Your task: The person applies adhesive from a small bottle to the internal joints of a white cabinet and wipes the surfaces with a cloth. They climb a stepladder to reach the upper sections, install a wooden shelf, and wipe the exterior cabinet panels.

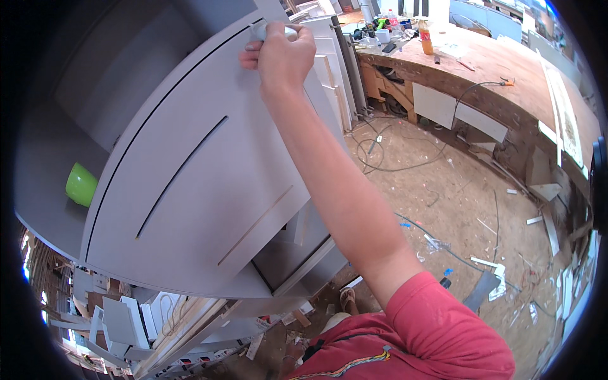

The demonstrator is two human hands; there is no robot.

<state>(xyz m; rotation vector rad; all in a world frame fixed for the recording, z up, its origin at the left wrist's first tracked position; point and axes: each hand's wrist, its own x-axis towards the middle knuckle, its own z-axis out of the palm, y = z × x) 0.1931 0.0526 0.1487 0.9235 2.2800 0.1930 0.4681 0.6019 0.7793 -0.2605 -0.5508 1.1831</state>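
My right hand (286, 57) reaches far up to the upper corner of a large grey cabinet panel (171, 139). Its fingers are closed round a small whitish object (292, 33), mostly covered by the hand, so I cannot tell its kind. A pale piece shows beside the fingertips, close to the panel's edge. Dark slots run along the panel, and a narrow brownish strip (253, 228) lies lower down. Beyond the panel's left edge, a lime-green cup (81, 185) rests against a grey surface. My left hand is out of view.
A wooden workbench (487, 63) at the upper right carries a bottle of orange liquid (425, 39) and tools. Cables (405, 166) and scraps litter the dirt floor (462, 202). Boards (329, 69) lean behind the panel, and more pieces (120, 323) are stacked at lower left.
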